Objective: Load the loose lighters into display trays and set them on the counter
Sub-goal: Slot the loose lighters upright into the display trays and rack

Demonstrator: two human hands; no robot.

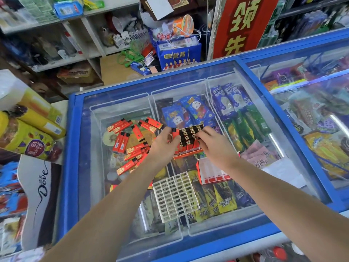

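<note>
Several loose red lighters (130, 138) lie scattered on the glass lid of a blue chest freezer (73, 148). A red display tray (188, 148) partly filled with black-topped lighters (190, 133) stands at the lid's middle. My left hand (166, 142) pinches a red lighter (174, 134) at the tray's left side. At the tray's right, my right hand (213, 143) has its fingertips curled on the standing lighters' tops. A white grid insert (175, 197) lies nearer me, and an empty red and white tray (213, 173) sits to its right.
Ice cream packs fill the freezer under the glass. A second freezer (311, 103) adjoins on the right. Yellow boxes (34, 125) and a Dove carton (39, 195) stand at the left. Cluttered shelves (75, 44) and a red banner (243, 25) rise behind.
</note>
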